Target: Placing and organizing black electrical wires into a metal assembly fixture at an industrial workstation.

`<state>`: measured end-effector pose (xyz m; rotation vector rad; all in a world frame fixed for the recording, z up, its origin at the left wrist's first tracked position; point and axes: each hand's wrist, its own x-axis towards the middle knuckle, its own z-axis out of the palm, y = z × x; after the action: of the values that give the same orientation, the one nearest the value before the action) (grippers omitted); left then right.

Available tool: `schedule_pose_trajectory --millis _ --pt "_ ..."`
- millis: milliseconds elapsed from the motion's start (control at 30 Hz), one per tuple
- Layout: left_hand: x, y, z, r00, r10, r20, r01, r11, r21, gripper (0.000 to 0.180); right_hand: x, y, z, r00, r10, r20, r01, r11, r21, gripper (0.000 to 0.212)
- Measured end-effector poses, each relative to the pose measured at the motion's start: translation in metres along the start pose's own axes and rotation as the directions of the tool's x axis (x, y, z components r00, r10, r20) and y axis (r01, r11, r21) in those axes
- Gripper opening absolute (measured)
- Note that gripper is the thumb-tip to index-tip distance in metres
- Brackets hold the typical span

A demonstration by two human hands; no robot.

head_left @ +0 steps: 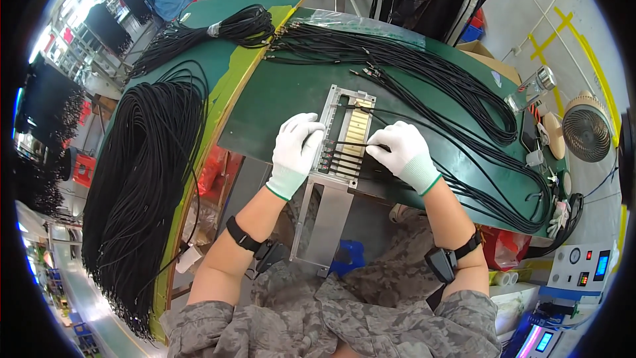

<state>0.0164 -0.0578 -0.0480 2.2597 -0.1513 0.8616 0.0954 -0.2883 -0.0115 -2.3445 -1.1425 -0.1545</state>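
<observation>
Right hand (400,148): pinching cable (349,143) | left hand (294,150): curled, hold unclear | near bench (255,126) edge: we'd keep it straight

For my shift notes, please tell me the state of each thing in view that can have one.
Metal frame: holding cables
Left hand: gloved, at the frame
Right hand: gloved, pinching a cable
Far cable bundle: tied
Bottle: capped
Fan: spinning or still, unclear
White machine: screen lit
</observation>
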Motion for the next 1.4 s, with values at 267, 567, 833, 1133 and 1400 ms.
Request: schedule_pose_trajectory --millis 267,567,833,1133,1400 --pt "0.001 -0.001 -0.001 0.998 -0.04 0.039 0.044 0.995 -0.093 0.016 -0.001 0.0 0.001 0.999 -0.037 -0.005 0.037 0.995 -0.088 0.011" --pt "0.001 0.0 -0.002 0.998 -0.026 0.062 0.029 0.998 -0.056 0.017 -0.001 -0.005 0.003 0.999 -0.05 -0.001 0.05 0.986 -0.16 0.009" --pt "0.001 -0.001 -0.002 0.986 -0.119 0.114 0.128 0.988 -0.081 0.019 0.0 -0.012 0.004 0.999 -0.029 0.035 0.036 0.976 -0.216 0.01" --pt "-0.001 0.005 0.008 0.929 0.174 0.326 -0.226 0.965 0.129 0.027 0.011 0.011 0.009 0.967 0.036 -0.254 -0.109 0.954 -0.281 0.013" --pt "-0.005 0.002 0.012 0.962 0.12 0.247 -0.14 0.988 0.067 0.019 0.009 0.039 0.0 0.984 0.096 -0.153 -0.124 0.974 -0.188 0.015"
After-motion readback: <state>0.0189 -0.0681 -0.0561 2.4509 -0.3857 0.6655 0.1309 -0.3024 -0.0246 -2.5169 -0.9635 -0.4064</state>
